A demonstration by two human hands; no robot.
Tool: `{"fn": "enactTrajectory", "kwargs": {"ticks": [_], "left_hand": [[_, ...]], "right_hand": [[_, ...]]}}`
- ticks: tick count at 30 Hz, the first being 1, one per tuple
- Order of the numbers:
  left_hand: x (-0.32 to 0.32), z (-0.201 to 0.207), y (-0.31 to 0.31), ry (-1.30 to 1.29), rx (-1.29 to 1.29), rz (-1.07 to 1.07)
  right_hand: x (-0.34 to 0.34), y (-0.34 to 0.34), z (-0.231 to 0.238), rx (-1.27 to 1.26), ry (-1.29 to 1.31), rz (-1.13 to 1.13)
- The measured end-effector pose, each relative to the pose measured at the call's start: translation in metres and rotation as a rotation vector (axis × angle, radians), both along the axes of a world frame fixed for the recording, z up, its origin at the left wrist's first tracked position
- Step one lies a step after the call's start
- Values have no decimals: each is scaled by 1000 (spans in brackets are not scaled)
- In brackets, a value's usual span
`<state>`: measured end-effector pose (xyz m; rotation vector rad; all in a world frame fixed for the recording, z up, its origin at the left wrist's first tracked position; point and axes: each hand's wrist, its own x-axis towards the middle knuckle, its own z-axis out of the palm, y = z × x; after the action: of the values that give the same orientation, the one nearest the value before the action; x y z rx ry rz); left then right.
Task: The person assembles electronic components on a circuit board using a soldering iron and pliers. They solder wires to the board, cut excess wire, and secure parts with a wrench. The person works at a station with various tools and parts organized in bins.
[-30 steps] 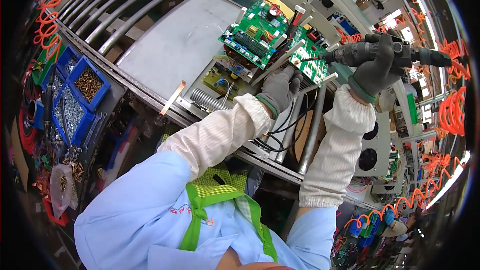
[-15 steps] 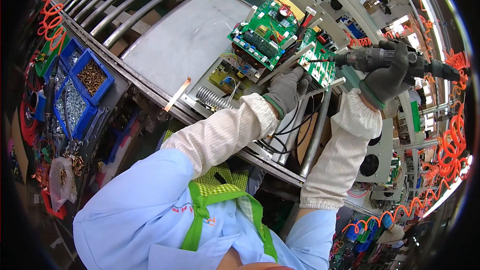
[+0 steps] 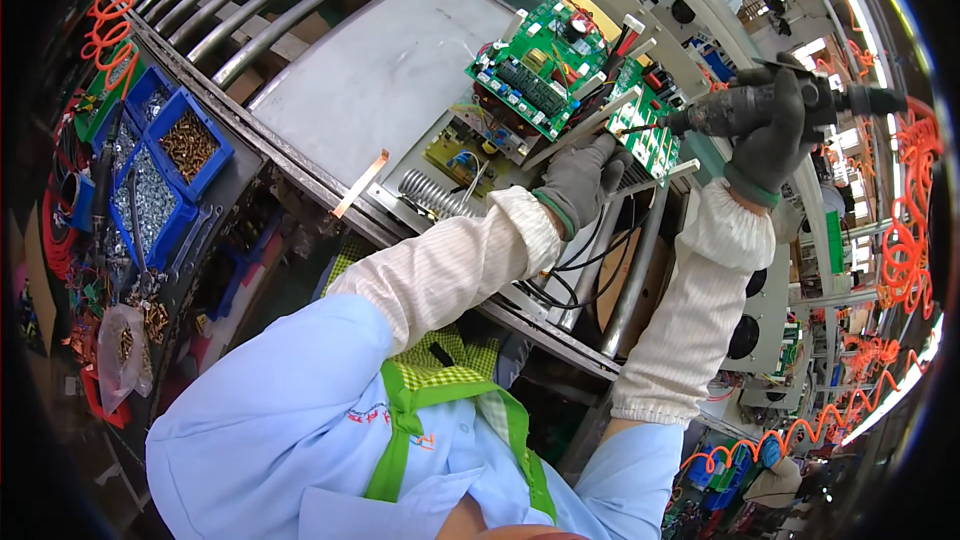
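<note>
A: Hands?
B: Right hand (image 3: 768, 145) grips power driver (image 3: 725, 111), bit (image 3: 653, 126) over green board (image 3: 657, 150); left hand (image 3: 585, 178) beside board, grip unclear.
A: Doing it well?
B: Keep bit square, board steady.

Steel roller conveyor (image 3: 285, 28) toward upper left, bright white strip light (image 3: 884, 404) at lower right.

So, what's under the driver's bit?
A green circuit board with pale strips shows beneath the bit. The patch directly behind the bit is covered; whether its tip touches is unclear.
</note>
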<state>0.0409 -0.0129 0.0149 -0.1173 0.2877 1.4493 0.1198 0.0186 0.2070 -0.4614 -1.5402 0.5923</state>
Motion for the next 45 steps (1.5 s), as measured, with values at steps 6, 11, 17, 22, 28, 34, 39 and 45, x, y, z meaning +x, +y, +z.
{"fn": "enactTrajectory", "kwargs": {"ticks": [6, 11, 17, 22, 28, 34, 39, 45], "left_hand": [[-3, 12, -15, 103, 91, 46], [-2, 7, -16, 130, 120, 73], [-4, 3, -10, 139, 149, 50], [0, 5, -12, 139, 116, 86], [2, 5, -12, 133, 131, 65], [-2, 4, -7, -78, -5, -34], [0, -12, 13, -272, -12, -124], [1, -14, 11, -322, -12, -153]], "right_hand": [[-12, 13, 12, -145, -122, -83], [-18, 21, 10, -215, -65, -143], [-18, 29, 3, -141, -20, -210], [-22, 16, 8, -171, -53, -286], [-14, 19, 4, -221, -32, -179], [-20, 12, 7, -216, -81, -270], [-12, 24, 6, -230, -103, -257], [-9, 20, 0, -255, 18, -60]]}}
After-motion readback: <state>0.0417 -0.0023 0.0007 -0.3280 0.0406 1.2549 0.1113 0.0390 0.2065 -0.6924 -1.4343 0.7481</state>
